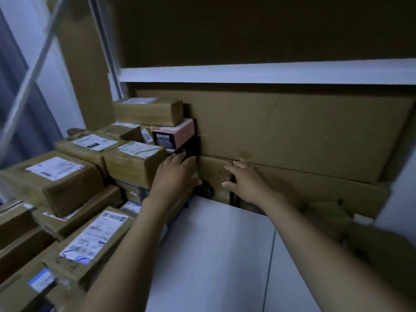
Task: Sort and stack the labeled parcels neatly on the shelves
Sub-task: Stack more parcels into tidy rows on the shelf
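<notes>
- Our left hand (174,174), fingers straight together, presses the labelled parcel (135,163) at nine o'clock.
- Our right hand (247,183), spread, rests on the flat carton (315,185) at three o'clock.

Parcels (94,235) are piled in tiers along the left of the shelf board (213,244), and at the back of the pile a long parcel (148,113) lies topmost on a small box (177,134). Behind and to the right, an upper carton (292,129) lies on a lower carton (315,185), both beneath the shelf rail (247,73). The left hand (174,174) rests against the pile's right side, and the right hand (245,181) lies just beside it on the lower carton's front face
</notes>
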